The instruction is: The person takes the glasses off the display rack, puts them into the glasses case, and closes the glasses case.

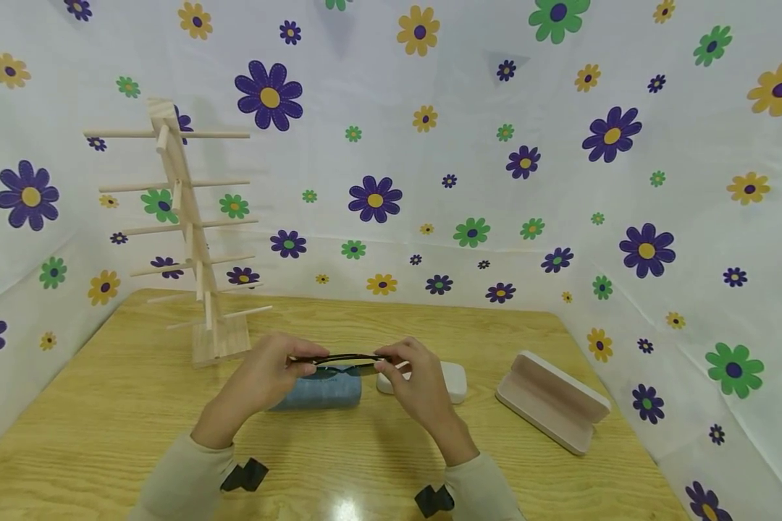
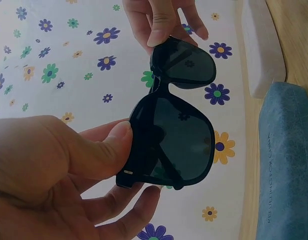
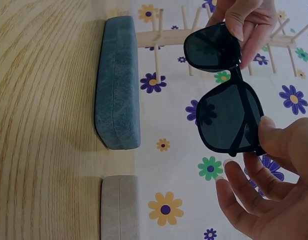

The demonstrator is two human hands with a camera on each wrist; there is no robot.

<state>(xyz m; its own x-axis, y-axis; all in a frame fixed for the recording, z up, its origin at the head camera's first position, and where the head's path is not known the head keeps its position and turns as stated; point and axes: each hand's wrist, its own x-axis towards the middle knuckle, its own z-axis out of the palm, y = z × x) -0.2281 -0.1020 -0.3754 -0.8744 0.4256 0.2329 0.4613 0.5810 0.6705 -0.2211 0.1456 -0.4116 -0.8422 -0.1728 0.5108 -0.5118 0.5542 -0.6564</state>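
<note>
Black sunglasses with dark lenses are held up between both hands, above the cases on the table. My left hand pinches one outer end of the frame between thumb and fingers. At the other end, my right hand pinches the frame in the same way; its lower fingers hang off the frame in the right wrist view. The sunglasses' dark arms show through the lenses. Just beneath them lies a blue glasses case, closed. A white glasses case, also closed, is partly hidden behind my right hand.
On the right of the wooden table lies an open glasses case with a pinkish lining. A wooden rack with several pegs stands at the back left. Flower-printed cloth closes off the back and both sides.
</note>
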